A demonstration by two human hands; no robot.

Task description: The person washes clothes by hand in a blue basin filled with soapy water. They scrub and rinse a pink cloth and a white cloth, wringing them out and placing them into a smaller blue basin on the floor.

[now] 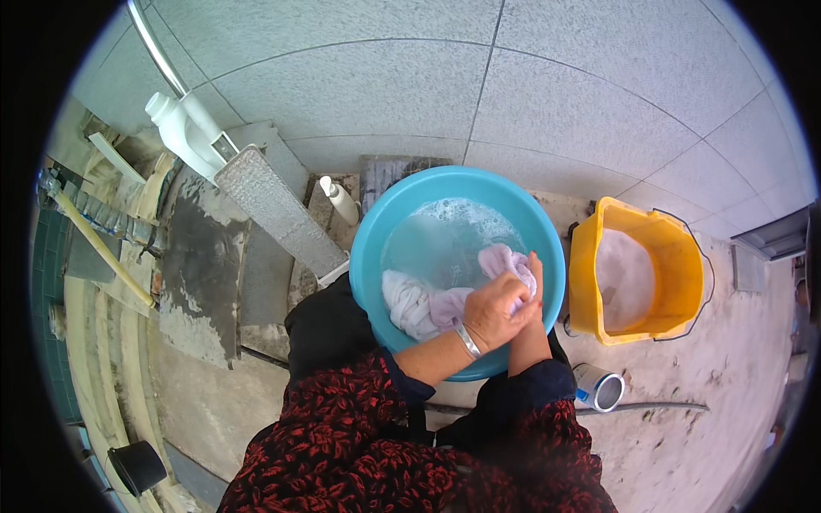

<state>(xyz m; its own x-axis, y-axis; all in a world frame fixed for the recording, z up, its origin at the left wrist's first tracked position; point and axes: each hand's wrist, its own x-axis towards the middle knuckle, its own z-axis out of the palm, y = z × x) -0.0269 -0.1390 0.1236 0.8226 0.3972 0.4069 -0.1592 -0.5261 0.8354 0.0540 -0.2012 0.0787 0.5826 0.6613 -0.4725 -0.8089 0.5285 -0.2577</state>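
Observation:
A turquoise basin (368, 248) of cloudy, sudsy water stands in front of me. My left hand (494, 309), a silver bangle at its wrist, is closed on a wet lilac cloth (503, 259) above the right side of the basin. Pressed against it, my right hand (534, 286) grips the same cloth, its fingers partly covered by the left hand. Part of the cloth trails down to the left, beside a whiter bunched section (409, 301) in the water; whether both are one piece I cannot tell.
Right of the basin stands a yellow bucket (584, 282) with a wire handle. A metal can (601, 389) lies near a dark hose (650, 406). At left are a white pump bottle (340, 202), a washboard-like grey slab (278, 209) and a white jug (184, 137). A tiled wall (368, 85) rises behind.

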